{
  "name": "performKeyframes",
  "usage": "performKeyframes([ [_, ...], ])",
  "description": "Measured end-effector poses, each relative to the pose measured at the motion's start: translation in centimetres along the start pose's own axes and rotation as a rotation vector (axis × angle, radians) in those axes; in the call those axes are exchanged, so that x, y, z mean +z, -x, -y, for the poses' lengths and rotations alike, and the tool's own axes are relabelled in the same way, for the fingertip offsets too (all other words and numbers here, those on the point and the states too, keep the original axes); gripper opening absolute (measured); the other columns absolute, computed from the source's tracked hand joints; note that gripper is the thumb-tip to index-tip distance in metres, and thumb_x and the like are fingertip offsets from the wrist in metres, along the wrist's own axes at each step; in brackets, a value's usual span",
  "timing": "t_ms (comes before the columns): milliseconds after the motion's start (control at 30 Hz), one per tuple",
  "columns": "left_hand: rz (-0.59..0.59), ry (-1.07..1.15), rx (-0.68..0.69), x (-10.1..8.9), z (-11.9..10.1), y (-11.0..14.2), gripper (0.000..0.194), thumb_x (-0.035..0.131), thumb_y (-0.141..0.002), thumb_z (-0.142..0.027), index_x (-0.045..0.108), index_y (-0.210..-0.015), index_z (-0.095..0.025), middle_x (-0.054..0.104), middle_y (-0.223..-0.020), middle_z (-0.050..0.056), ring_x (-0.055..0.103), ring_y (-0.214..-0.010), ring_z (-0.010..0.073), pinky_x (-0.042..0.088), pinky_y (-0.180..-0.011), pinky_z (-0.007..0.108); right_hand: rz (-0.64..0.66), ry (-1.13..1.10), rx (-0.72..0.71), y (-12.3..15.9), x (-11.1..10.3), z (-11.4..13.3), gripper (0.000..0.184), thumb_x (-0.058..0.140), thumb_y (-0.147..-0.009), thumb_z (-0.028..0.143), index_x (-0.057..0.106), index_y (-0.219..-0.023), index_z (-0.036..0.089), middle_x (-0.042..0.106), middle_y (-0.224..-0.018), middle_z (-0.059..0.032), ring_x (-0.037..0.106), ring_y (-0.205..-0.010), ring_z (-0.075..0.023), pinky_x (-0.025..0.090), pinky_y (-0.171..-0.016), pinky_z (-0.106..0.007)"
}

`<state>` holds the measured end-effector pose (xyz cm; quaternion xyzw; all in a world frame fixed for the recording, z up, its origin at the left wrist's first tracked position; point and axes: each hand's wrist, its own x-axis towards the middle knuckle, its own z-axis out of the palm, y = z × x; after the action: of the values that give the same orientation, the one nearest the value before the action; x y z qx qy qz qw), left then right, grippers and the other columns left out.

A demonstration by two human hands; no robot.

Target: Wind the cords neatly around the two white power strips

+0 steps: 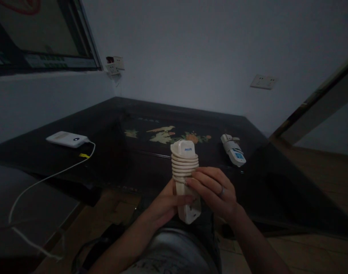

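The Philips power strip (190,213) looks like smooth plastic — its cord (184,164) smooth, rubbery. The surface (145,173) seems lacquered, mildly glossy; the wall (185,49) matt paint — the ring (222,191) shiny metal.

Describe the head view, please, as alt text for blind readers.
A person's left hand and right hand hold a white Philips unit wound with cord at a dark table decorated with a bird and flowers. A second wrapped unit lies on the right, a white device with a cable on the left.
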<state>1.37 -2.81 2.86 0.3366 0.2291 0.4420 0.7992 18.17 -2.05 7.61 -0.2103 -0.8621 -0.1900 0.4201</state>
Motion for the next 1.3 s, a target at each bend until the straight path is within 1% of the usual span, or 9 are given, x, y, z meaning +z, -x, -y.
performKeyframes([
  [200,0.112,-0.069,0.162,-0.8,-1.2,0.3,0.072,0.074,-0.062,-0.059,0.06,-0.121,-0.02,0.061,-0.122,0.011,0.054,-0.117,0.0305,0.039,-0.103,0.043,0.11,-0.144,-0.049,-0.5,-1.6,0.7,0.034,0.056,-0.087,0.011,0.062,-0.118,0.022,0.072,-0.102,-0.0047,0.064,-0.105,-0.0211,0.061,-0.081,-0.036],
  [367,0.075,-0.284,0.31,-1.3,-1.3,0.4,0.076,0.079,-0.061,-0.047,0.052,-0.128,-0.024,0.053,-0.133,0.012,0.046,-0.126,0.0321,0.028,-0.111,0.05,0.094,-0.103,-0.026,-0.2,-1.8,0.6,0.031,0.057,-0.086,0.011,0.066,-0.113,0.023,0.072,-0.1,-0.0044,0.065,-0.102,-0.0207,0.06,-0.08,-0.035],
  [500,0.106,-0.339,0.438,-1.7,-0.6,0.4,0.074,0.078,-0.065,-0.04,0.043,-0.13,-0.028,0.055,-0.13,0.01,0.049,-0.123,0.0307,0.032,-0.109,0.052,-0.031,0.138,0.007,1.2,-1.1,-0.1,0.03,0.065,-0.081,0.015,0.069,-0.108,0.029,0.067,-0.07,0.0003,0.061,-0.068,-0.0144,0.051,-0.059,-0.029],
  [600,0.092,-0.374,0.514,-1.8,-0.6,0.5,0.069,0.076,-0.068,-0.034,0.042,-0.128,-0.029,0.054,-0.131,0.008,0.048,-0.124,0.0298,0.034,-0.108,0.053,0.068,0.093,0.059,1.8,-0.7,0.0,0.032,0.062,-0.085,0.018,0.065,-0.115,0.028,0.056,-0.056,0.0038,0.049,-0.052,-0.0103,0.037,-0.047,-0.025],
  [733,0.061,-0.567,0.71,-2.0,-1.0,0.6,0.073,0.076,-0.068,-0.028,0.038,-0.13,-0.03,0.05,-0.134,0.007,0.043,-0.129,0.0302,0.029,-0.111,0.055,0.165,-0.038,0.261,1.5,-0.9,1.2,0.035,0.053,-0.089,0.014,0.06,-0.12,0.027,0.06,-0.064,0.0028,0.053,-0.056,-0.0094,0.04,-0.051,-0.022],
  [867,-0.015,-0.671,0.757,-2.2,-1.3,0.6,0.07,0.074,-0.07,-0.033,0.037,-0.129,-0.035,0.048,-0.135,0.003,0.041,-0.13,0.03,0.026,-0.112,0.055,0.225,-0.289,0.501,0.4,-1.2,3.1,0.038,0.048,-0.088,0.013,0.058,-0.122,0.027,0.063,-0.086,-0.003,0.06,-0.075,-0.0128,0.048,-0.062,-0.023],
  [1000,-0.067,-0.685,0.836,-2.1,-1.1,0.4,0.071,0.075,-0.068,-0.037,0.038,-0.128,-0.033,0.049,-0.133,0.006,0.043,-0.128,0.031,0.029,-0.11,0.055,0.081,-0.418,0.667,-0.4,-0.3,4.8,0.033,0.044,-0.087,0.013,0.06,-0.114,0.024,0.06,-0.091,-0.005,0.06,-0.08,-0.0153,0.05,-0.066,-0.026],
  [1167,-0.155,-0.745,0.901,-2.1,-0.9,0.1,0.074,0.078,-0.064,-0.042,0.041,-0.126,-0.028,0.051,-0.132,0.009,0.047,-0.123,0.0317,0.033,-0.107,0.053,-0.121,-0.318,0.879,-0.5,2.5,6.0,0.018,0.053,-0.087,0.02,0.062,-0.102,0.025,0.059,-0.085,-0.004,0.059,-0.078,-0.0176,0.049,-0.065,-0.029],
  [1300,-0.171,-0.724,0.892,-2.6,-0.5,-0.3,0.075,0.078,-0.062,-0.047,0.043,-0.127,-0.034,0.045,-0.133,0.005,0.042,-0.126,0.0306,0.03,-0.11,0.05,-0.216,-0.277,0.933,-0.1,4.2,6.1,0.025,0.052,-0.088,0.022,0.056,-0.112,0.024,0.061,-0.097,-0.0064,0.059,-0.09,-0.0198,0.05,-0.071,-0.032],
])
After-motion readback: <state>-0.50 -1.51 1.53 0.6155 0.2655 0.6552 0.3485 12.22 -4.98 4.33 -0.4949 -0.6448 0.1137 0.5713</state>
